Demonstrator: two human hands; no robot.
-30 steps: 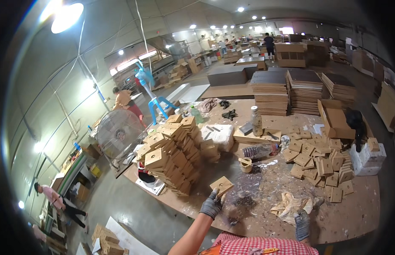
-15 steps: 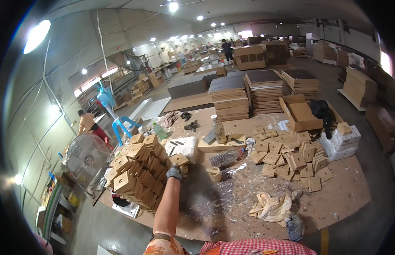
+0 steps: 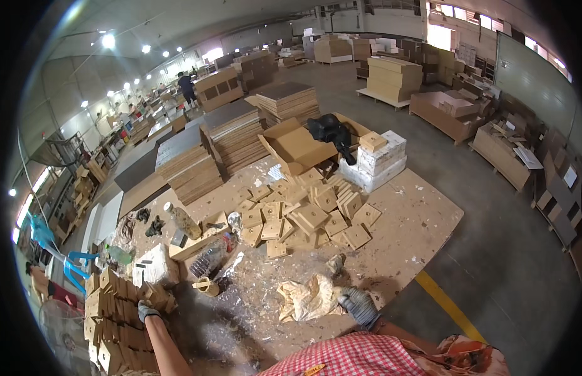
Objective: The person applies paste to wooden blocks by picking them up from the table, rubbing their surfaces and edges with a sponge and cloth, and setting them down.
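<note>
Here the gloved left hand [image 3: 147,310] rests on the stacked wooden blocks [image 3: 118,313] at lower left, grip loose; the right hand [image 3: 360,306] closes its grip on a crumpled rag [image 3: 309,297] on the desk [image 3: 403,232].

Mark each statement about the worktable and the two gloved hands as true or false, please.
1. The left hand rests on the stack of wooden blocks. True.
2. The right hand holds a bottle. False: it lies on the table beside a crumpled rag; the bottle stands far from it.
3. Both hands wear grey gloves. True.
4. The loose square blocks lie on the floor. False: they are heaped on the table.
5. A black bag sits at the open cardboard box. True.
</note>
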